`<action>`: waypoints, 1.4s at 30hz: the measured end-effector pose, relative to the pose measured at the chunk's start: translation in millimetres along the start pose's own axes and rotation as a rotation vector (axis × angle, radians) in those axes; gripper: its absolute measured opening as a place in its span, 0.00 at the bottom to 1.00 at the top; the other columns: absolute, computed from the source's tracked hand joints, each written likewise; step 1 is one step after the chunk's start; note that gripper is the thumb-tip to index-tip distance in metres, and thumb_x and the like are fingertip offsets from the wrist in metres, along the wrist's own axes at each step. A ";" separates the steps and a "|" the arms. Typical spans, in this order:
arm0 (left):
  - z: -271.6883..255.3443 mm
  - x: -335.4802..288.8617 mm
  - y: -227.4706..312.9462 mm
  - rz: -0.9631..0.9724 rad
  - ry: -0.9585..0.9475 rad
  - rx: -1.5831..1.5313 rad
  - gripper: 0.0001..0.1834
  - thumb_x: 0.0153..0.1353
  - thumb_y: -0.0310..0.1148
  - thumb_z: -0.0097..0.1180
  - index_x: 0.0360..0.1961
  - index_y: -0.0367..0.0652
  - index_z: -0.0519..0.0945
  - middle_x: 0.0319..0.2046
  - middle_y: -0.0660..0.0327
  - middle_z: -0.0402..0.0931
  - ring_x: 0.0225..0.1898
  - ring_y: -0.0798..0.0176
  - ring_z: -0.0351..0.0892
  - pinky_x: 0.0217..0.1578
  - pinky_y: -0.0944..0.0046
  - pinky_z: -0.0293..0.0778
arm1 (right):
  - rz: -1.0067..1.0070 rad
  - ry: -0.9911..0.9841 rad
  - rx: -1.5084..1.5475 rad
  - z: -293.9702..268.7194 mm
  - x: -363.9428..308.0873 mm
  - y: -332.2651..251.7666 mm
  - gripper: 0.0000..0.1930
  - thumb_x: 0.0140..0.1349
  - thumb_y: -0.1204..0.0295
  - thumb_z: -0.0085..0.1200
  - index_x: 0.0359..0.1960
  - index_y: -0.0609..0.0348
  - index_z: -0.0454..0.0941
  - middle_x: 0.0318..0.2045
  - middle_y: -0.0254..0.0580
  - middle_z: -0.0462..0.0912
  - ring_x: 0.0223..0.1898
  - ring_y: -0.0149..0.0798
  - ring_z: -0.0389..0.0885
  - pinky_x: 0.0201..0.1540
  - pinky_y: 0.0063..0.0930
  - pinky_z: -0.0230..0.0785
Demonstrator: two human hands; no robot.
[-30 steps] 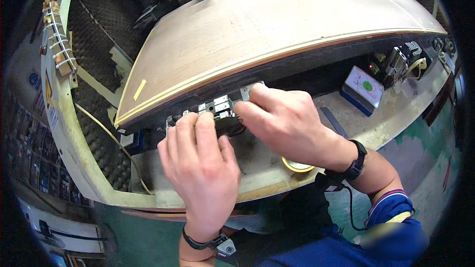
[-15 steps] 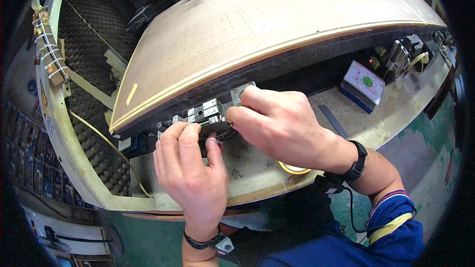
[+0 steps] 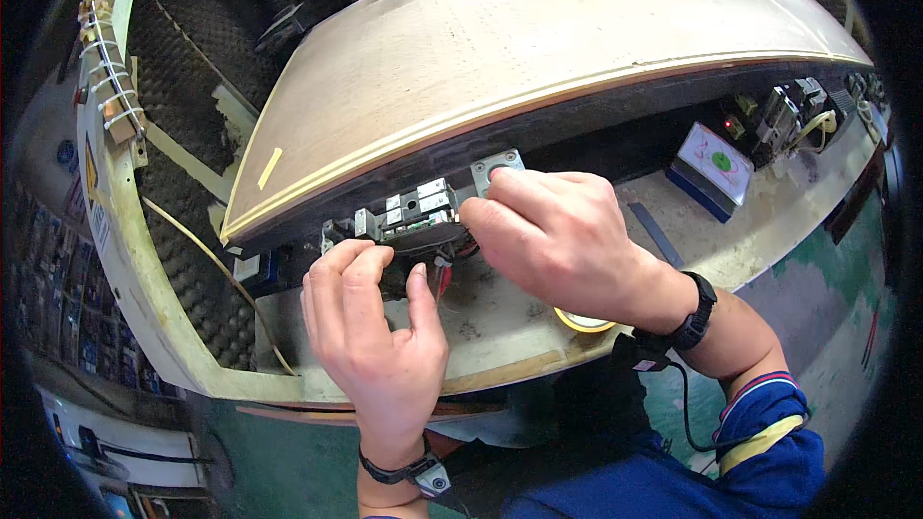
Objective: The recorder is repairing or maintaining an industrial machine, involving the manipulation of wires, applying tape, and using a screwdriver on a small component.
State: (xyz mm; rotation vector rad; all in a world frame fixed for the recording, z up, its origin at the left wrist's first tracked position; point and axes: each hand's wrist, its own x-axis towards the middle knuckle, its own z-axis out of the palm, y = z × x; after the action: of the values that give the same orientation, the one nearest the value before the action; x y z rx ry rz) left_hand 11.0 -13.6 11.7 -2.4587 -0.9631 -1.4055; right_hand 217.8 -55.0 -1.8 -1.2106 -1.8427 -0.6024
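At the far left of the frame, a cream-coloured frame [image 3: 125, 259] with bound white cables [image 3: 108, 86] curves down the picture. Near the lower centre, the left hand [image 3: 370, 336] is curled around the dark underside of a small grey metal assembly [image 3: 418, 216]; its fingers are closed on this part, with the thumb lying along the side. Since a second ago this hand has slid a little to the left and lower, so more of the assembly's top blocks now shows, which I judge means the hold has been readjusted. Right of centre, the right hand [image 3: 558, 235] is pinched on the assembly's square plate [image 3: 495, 171], just under the edge of the big wooden board [image 3: 538, 48]. Further right lie a roll of yellow tape [image 3: 582, 322] and a white box with a green spot [image 3: 716, 163].
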 end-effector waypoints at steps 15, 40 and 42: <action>-5.9 8.5 -9.2 -0.143 -0.059 -0.162 0.12 0.60 0.16 0.70 0.44 0.33 0.84 0.38 0.52 0.84 0.41 0.55 0.86 0.48 0.58 0.80 | 0.026 0.022 -0.029 6.7 1.0 3.2 0.07 0.63 0.72 0.65 0.35 0.54 0.77 0.30 0.39 0.74 0.29 0.44 0.83 0.30 0.39 0.77; 2.2 11.0 -12.8 -0.130 0.001 -0.177 0.08 0.60 0.13 0.68 0.37 0.33 0.83 0.34 0.54 0.83 0.37 0.55 0.84 0.44 0.59 0.78 | 0.061 0.001 0.047 0.7 4.5 1.5 0.11 0.57 0.76 0.70 0.36 0.56 0.77 0.30 0.41 0.74 0.28 0.46 0.83 0.30 0.40 0.77; 3.1 10.2 -14.1 -0.123 0.000 -0.180 0.08 0.59 0.13 0.68 0.37 0.33 0.84 0.35 0.54 0.83 0.37 0.55 0.84 0.45 0.58 0.78 | 0.062 0.000 0.028 1.6 4.7 0.9 0.12 0.56 0.75 0.70 0.36 0.56 0.77 0.30 0.40 0.75 0.29 0.45 0.83 0.30 0.40 0.77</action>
State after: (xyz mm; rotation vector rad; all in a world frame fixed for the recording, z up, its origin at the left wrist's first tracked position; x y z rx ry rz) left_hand 8.4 3.4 15.8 -2.5646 -1.0476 -1.5965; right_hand 217.1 -51.0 1.2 -1.2440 -1.8011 -0.5406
